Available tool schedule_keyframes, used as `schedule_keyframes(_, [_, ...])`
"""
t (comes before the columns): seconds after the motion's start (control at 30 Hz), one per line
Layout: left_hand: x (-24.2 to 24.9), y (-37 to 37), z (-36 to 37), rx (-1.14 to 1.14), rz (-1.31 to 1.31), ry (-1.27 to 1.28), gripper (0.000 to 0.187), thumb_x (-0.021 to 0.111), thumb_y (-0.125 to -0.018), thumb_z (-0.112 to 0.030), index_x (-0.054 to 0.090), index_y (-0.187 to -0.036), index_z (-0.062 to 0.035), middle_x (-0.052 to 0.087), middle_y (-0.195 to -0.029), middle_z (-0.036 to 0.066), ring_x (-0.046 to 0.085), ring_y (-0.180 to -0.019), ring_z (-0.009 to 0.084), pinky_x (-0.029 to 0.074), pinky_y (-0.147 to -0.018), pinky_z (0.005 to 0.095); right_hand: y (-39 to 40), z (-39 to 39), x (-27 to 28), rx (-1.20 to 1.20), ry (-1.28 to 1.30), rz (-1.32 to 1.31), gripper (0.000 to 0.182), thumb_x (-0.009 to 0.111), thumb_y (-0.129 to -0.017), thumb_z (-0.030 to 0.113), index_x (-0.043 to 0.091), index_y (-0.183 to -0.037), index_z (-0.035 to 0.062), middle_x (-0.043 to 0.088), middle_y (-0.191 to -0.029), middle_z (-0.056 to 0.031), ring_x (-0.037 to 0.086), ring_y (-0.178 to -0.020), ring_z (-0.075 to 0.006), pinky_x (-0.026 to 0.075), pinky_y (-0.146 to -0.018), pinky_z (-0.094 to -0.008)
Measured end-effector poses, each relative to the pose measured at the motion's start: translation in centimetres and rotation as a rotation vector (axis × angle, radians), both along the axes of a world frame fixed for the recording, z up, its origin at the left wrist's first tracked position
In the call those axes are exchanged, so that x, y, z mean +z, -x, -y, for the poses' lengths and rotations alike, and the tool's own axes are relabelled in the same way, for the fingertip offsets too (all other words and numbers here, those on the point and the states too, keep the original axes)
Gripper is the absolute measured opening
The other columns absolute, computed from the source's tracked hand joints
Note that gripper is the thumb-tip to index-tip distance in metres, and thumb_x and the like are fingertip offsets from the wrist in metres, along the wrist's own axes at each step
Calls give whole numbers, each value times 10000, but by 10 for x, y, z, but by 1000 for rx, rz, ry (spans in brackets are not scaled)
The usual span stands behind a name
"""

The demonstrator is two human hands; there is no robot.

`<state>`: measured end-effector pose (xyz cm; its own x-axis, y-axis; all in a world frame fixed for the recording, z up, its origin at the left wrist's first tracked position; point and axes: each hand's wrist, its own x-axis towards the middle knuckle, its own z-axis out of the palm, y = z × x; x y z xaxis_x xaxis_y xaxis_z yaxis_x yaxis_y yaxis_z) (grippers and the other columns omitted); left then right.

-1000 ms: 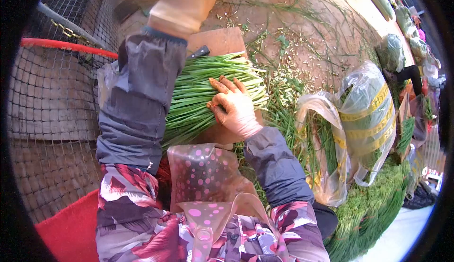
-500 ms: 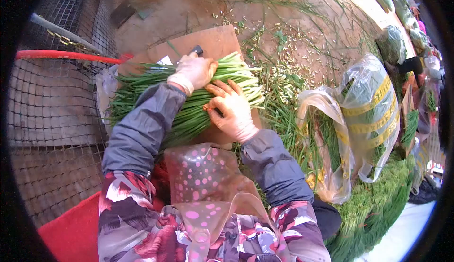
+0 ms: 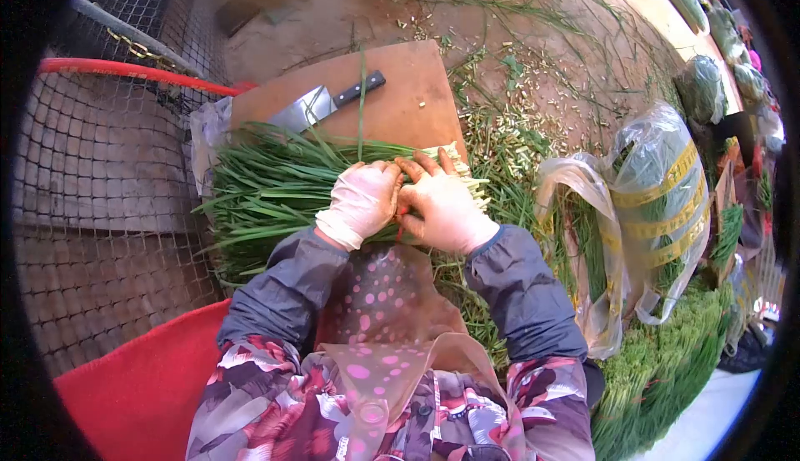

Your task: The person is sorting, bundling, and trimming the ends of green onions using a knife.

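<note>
Bright daylight washes out the ground beyond the hands (image 3: 403, 204); fisheye edges curve into black, softly blurred above left.

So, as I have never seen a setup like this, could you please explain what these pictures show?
There is no robot here: every picture comes from one camera on a person's head, looking forward and down. The sleeved arms are the wearer's own. The left hand and right hand together hold a bundle of long green stalks, with something red, perhaps a tie, between them. Beneath is a brown board, where a knife lies. To the right are scattered trimmings and a wrapped bag.
</note>
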<state>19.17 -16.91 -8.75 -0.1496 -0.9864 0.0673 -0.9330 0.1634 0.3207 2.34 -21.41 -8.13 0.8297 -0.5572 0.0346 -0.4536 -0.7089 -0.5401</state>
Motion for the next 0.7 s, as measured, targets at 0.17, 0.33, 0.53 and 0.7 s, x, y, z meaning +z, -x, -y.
schedule_keyframes(0.17, [1,-17,41,12,59,147,246,576,-871,-180,626,-1095,-93,667,-932,110,632,-832,330,502,-725,447,-1,2,-6,-42,-43,56,189,676,-757,335,678,-785,148,502,-1334,-207,399,-1288,-425,217,-1102,-578])
schedule_keyframes(0.33, [-26,-34,32,-192,200,-4,225,541,-880,-217,675,-989,-73,695,-942,104,632,-1002,344,213,-1085,614,0,9,3,19,1,17,186,673,-747,330,703,-822,162,497,-1341,-217,395,-1290,-434,206,-1098,-598])
schedule_keyframes(0.53, [-3,-24,9,-75,67,-10,215,523,-899,-216,663,-933,-58,686,-865,142,653,-887,338,395,-958,532,-11,28,8,165,-111,-165,217,685,-758,343,678,-811,133,473,-1379,-206,396,-1279,-451,192,-1106,-582])
schedule_keyframes(0.7, [10,-50,8,71,130,-270,302,494,-918,-303,672,-954,-61,673,-886,169,644,-841,360,511,-728,465,-6,25,-10,126,-212,-32,232,668,-750,388,677,-794,161,485,-1354,-220,481,-1216,-377,249,-1065,-599])
